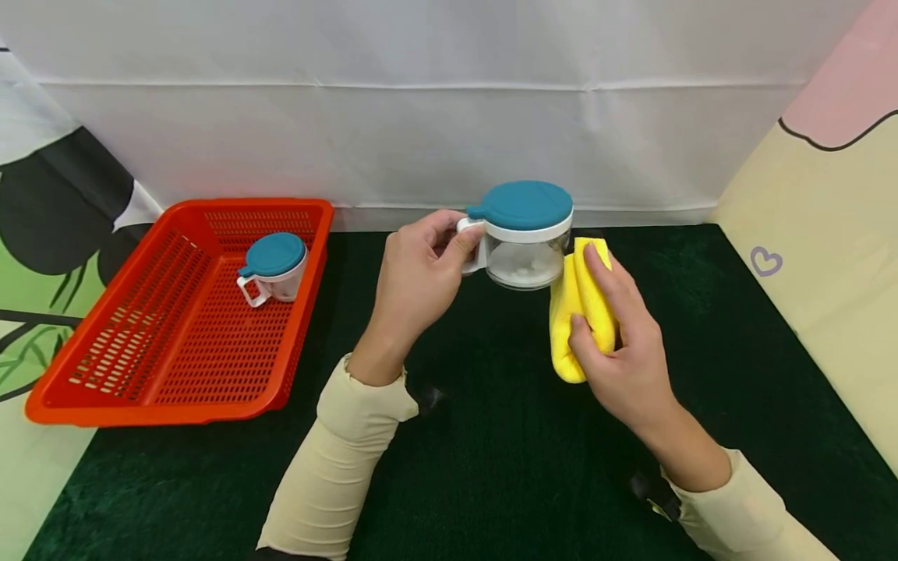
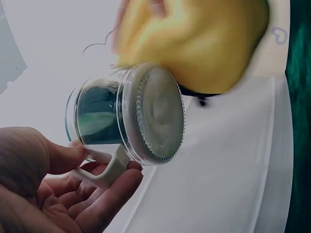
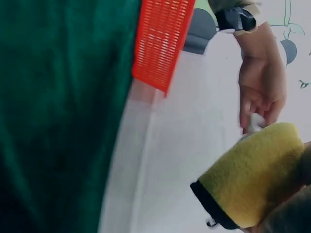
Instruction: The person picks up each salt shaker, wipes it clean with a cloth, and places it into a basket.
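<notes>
My left hand (image 1: 424, 273) pinches the white handle of a clear glass jar (image 1: 526, 261) with a blue lid, holding it up above the table. In the left wrist view the ridged glass bottom of the jar (image 2: 160, 114) faces the camera, and the fingers curl about the handle. My right hand (image 1: 627, 351) grips a folded yellow cloth (image 1: 582, 312) close to the jar's right side. Whether cloth and glass touch, I cannot tell. The right wrist view shows the cloth (image 3: 252, 174) with a dark edge, hiding most of the jar.
On the left stands a red plastic basket (image 1: 164, 405) with perforated sides. Inside it, near the back right, sits a similar jar (image 1: 277, 265) with a blue lid and white handle. Dark green fabric (image 1: 505, 467) covers the table, and a white sheet (image 1: 449, 148) hangs behind.
</notes>
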A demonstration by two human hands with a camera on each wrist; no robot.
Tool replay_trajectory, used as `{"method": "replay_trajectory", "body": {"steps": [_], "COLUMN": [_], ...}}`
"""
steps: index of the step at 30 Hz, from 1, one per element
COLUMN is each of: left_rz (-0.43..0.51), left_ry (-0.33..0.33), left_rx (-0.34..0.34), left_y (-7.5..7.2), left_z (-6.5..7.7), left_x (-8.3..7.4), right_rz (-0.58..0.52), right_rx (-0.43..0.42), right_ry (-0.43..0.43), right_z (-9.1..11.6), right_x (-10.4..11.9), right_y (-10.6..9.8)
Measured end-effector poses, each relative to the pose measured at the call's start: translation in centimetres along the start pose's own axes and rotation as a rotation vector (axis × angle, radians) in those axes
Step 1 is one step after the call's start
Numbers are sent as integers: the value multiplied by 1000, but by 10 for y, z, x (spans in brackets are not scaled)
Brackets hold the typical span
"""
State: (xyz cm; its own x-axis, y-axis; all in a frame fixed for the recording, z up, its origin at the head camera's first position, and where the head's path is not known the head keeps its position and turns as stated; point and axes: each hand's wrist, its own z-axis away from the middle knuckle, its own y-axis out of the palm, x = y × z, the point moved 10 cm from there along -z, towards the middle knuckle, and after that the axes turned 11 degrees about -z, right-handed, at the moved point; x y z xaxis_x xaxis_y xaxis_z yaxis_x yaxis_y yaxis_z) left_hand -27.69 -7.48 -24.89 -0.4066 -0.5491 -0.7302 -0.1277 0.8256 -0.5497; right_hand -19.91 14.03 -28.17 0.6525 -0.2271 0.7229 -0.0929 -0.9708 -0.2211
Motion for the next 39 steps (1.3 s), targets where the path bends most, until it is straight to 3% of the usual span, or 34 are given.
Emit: {"method": "replay_trajectory", "body": {"steps": [3,5,10,14,17,21,27,32,36,39], "left_rz": [9,4,-7,9,13,12,9,12,14,30], "left_ry": [3,16,27,3,-2,0,-7,-8,5,23], "left_rx": [15,33,61,31,5,17,42,-3,5,32], "left_y": [0,4,14,8,2,6,12,2,5,13], "left_z": [0,0,0,-1,-2,-2,-1,-3,-2,-1], "left_x": [0,-1,0,2,2,1,2,2,1,-3], "right_rz": [-14,-14,77,166,177,162,188,165,88,55], "right_rx": [5,-19,-56,13,42,5,10,58,17,-37], "right_ry": [54,43,-143,-236,-199,-137,-231,-211,-157,-171], "right_z": [0,-5,-10,1,3,-9,-11,-3,-13,-24], "right_x": [-12,-9,21,21,7,2,24,12,3,9], "right_y": [-2,-7,-8,5,6,-5,2,8,-4,-12]}}
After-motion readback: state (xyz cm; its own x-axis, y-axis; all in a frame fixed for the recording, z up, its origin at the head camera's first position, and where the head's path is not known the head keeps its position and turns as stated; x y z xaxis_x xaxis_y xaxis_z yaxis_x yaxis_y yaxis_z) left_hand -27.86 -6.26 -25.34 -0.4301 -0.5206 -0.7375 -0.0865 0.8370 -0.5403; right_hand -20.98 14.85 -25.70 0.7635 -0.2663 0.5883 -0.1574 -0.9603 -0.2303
